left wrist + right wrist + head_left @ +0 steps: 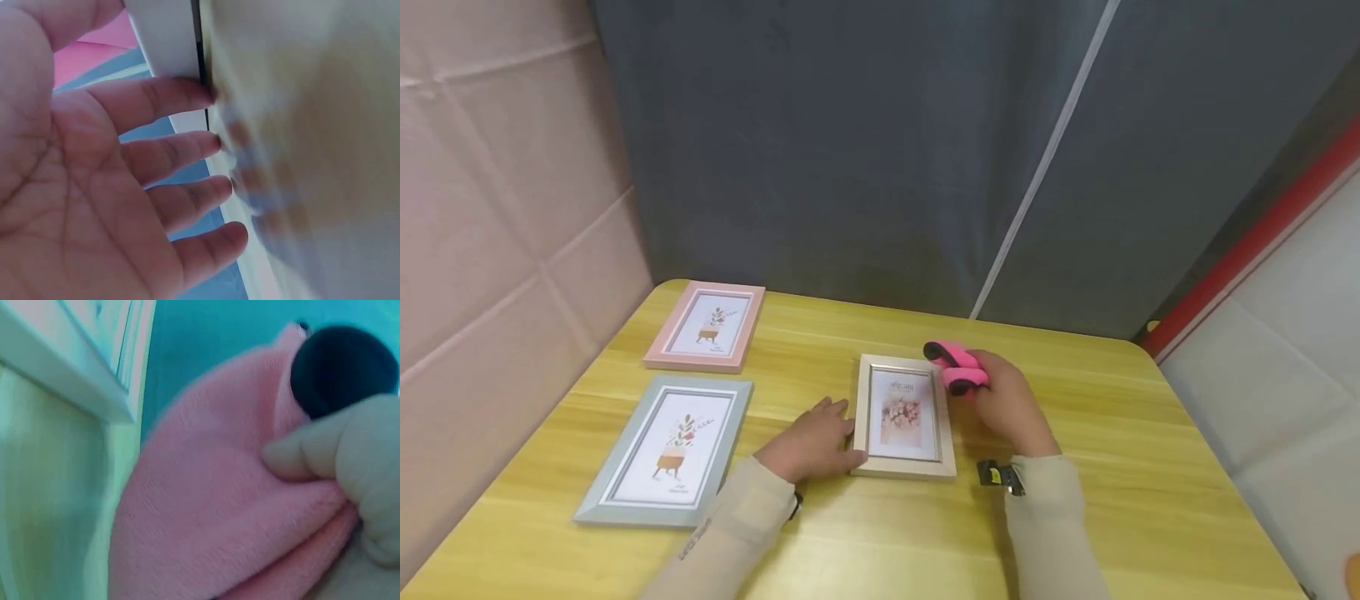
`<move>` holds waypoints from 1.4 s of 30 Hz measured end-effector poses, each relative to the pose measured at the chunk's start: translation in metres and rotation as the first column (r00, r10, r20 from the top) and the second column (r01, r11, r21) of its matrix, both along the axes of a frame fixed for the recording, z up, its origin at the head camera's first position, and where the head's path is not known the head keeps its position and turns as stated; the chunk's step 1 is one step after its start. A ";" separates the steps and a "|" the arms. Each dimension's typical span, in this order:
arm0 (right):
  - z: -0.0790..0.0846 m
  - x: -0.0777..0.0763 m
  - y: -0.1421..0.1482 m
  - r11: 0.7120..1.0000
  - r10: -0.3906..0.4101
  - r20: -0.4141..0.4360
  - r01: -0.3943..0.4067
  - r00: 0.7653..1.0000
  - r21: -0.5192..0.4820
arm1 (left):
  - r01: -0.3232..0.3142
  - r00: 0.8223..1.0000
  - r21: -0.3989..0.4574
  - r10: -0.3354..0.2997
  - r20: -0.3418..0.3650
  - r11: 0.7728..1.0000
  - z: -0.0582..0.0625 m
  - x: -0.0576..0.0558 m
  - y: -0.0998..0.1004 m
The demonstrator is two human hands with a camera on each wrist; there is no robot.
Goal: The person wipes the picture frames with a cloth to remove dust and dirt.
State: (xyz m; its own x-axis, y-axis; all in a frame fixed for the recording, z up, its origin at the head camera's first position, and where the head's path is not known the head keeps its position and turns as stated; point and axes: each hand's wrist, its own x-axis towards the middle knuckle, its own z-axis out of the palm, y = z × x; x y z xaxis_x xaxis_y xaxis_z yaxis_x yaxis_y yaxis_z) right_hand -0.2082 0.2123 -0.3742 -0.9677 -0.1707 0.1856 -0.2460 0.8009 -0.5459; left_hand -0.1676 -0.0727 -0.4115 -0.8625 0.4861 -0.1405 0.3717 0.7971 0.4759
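Note:
A cream picture frame [945, 450] with a pink flower print lies face up on the table. My left hand [816, 442] rests at its lower left side, the thumb by the frame's corner. In the left wrist view the fingers [178, 203] are nearly straight, their tips down at the tabletop beside the frame's edge. My right hand [1011, 404] grips a bunched pink cloth [955, 358] with black trim at the frame's upper right corner. The right wrist view shows the plush pink cloth [200, 487] pinched under a finger; the other fingers are mostly hidden.
To the left lie a pink picture frame [658, 350] and, nearer me, a light blue-green one [593, 504], both face up with plant prints. The wooden table [1150, 500] ends at a dark curtain [850, 150] behind. Pale panels stand at both sides.

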 end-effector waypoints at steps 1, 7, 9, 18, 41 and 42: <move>0.000 0.001 0.002 1.000 -0.027 -0.020 0.027 0.999 0.011 | 0.004 1.000 0.000 -0.004 0.005 1.000 0.000 0.001 0.001; -0.002 0.006 -0.004 0.996 -0.047 0.085 0.040 0.995 0.075 | -0.003 0.999 0.002 0.003 0.053 1.000 0.000 0.008 0.008; -0.004 0.008 -0.009 0.991 -0.012 0.143 -0.007 0.990 0.133 | 0.003 0.998 -0.005 -0.003 0.059 1.000 0.001 0.011 0.010; -0.014 0.012 -0.043 0.945 0.119 0.152 -0.159 0.981 0.286 | 0.045 0.995 -0.066 -0.039 0.094 0.997 0.006 0.018 0.014; 0.009 0.020 -0.016 0.953 -0.056 0.218 -0.012 0.974 0.302 | 0.061 0.995 -0.056 -0.056 0.088 0.997 0.012 0.018 0.014; 0.007 0.018 -0.016 0.952 -0.050 0.228 -0.023 0.972 0.305 | 0.062 0.994 -0.055 -0.057 0.089 0.997 0.012 0.018 0.014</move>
State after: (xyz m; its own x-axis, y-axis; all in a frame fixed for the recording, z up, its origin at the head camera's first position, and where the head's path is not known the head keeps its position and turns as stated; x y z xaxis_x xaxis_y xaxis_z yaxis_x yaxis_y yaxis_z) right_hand -0.1899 0.1961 -0.3675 -0.9802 -0.1705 -0.1007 -0.1309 0.9395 -0.3166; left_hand -0.1498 -0.0590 -0.3996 -0.8158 0.5250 -0.2427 0.3782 0.8017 0.4628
